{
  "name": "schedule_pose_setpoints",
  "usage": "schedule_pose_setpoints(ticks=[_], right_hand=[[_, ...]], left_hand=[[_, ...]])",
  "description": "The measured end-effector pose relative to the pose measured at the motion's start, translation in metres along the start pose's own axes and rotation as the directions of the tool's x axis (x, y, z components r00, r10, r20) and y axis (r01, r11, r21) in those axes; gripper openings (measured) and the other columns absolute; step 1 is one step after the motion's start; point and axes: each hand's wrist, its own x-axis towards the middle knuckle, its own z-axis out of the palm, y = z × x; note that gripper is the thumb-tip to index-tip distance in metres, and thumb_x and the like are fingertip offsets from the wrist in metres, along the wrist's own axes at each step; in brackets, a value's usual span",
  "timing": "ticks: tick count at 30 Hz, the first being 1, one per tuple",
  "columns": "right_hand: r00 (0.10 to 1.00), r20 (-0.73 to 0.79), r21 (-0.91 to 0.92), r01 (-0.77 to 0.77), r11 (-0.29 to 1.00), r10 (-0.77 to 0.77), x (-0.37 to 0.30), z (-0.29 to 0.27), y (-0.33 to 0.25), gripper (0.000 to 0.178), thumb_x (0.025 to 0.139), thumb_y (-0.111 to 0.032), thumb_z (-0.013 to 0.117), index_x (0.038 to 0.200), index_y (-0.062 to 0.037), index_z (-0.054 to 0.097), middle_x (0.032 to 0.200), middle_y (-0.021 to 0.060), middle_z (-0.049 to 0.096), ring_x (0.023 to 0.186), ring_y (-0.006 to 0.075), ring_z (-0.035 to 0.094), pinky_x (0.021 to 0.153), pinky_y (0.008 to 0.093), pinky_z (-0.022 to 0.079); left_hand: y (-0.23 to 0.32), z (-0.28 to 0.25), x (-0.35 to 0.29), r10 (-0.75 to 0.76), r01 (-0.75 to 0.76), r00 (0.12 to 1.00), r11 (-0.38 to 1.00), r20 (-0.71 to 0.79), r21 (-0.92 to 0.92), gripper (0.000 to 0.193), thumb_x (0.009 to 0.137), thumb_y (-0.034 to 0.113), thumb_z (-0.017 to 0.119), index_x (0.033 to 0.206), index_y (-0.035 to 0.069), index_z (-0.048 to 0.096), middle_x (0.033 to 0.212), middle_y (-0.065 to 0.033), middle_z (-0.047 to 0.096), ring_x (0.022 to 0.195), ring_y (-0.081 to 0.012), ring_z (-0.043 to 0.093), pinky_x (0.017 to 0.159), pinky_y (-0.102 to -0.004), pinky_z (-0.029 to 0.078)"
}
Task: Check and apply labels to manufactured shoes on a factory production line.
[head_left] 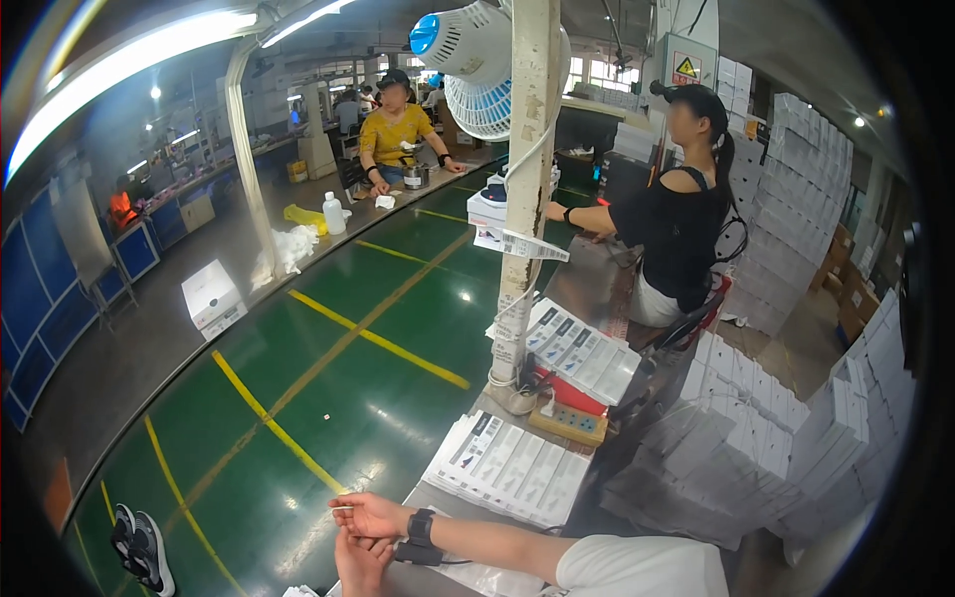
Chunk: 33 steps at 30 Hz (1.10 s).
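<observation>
My right hand (373,516) is over the near edge of the green conveyor belt (398,438), palm turned up and fingers loosely bent, with no object plainly in it. A black band (422,527) is round its wrist. My left hand (362,563) comes up from the lower edge beside it, fingers half bent and close to the right palm; whether they touch I cannot tell. A second black strap-like piece lies below the right wrist. On the belt at the far lower left stands a pair of black shoes (144,550) with white soles.
Right of the belt are stacked printed sheets (512,468), a power strip (567,423) and a pale post (527,199) with a fan (477,75). A white box (213,298) and bottle (334,213) stand across. Two co-workers (686,199) are farther along; white boxes (786,219) pile at right.
</observation>
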Motion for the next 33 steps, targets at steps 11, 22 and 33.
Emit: schedule_pose_setpoints(ticks=[11,22,33], right_hand=[[1.0,-0.005,-0.005,0.003,1.0,-0.003,-0.002,0.002,-0.002,0.023,0.096,-0.022,0.047,0.108,-0.0033,0.053,0.091,0.007,0.058,0.081,0.0168,0.06,0.068,0.0294,0.051],[1.0,-0.025,-0.026,0.012,1.0,-0.013,-0.002,0.0,0.0,0.021,0.095,-0.022,0.05,0.105,-0.0049,0.055,0.091,0.006,0.061,0.081,0.0151,0.06,0.069,0.0284,0.051],[1.0,-0.004,-0.011,0.026,1.0,-0.026,0.001,-0.006,-0.003,0.022,0.096,-0.021,0.047,0.108,-0.0028,0.053,0.092,0.0088,0.059,0.083,0.0186,0.06,0.069,0.0292,0.05]], left_hand=[[0.003,0.008,-0.003,0.004,-0.004,1.0,1.0,-0.023,-0.005,0.048,0.088,0.052,0.046,0.115,0.012,0.045,0.11,-0.0143,0.057,0.089,-0.0329,0.061,0.072,-0.0397,0.048],[0.0,0.002,0.0,-0.007,0.007,1.0,1.0,0.006,-0.018,0.05,0.088,0.051,0.046,0.117,0.011,0.045,0.11,-0.0141,0.058,0.09,-0.0317,0.062,0.071,-0.0377,0.049],[0.005,0.011,-0.01,0.004,-0.004,1.0,1.0,0.025,0.002,0.048,0.09,0.048,0.044,0.122,0.012,0.042,0.123,-0.0157,0.052,0.105,-0.0356,0.055,0.084,-0.0423,0.043]])
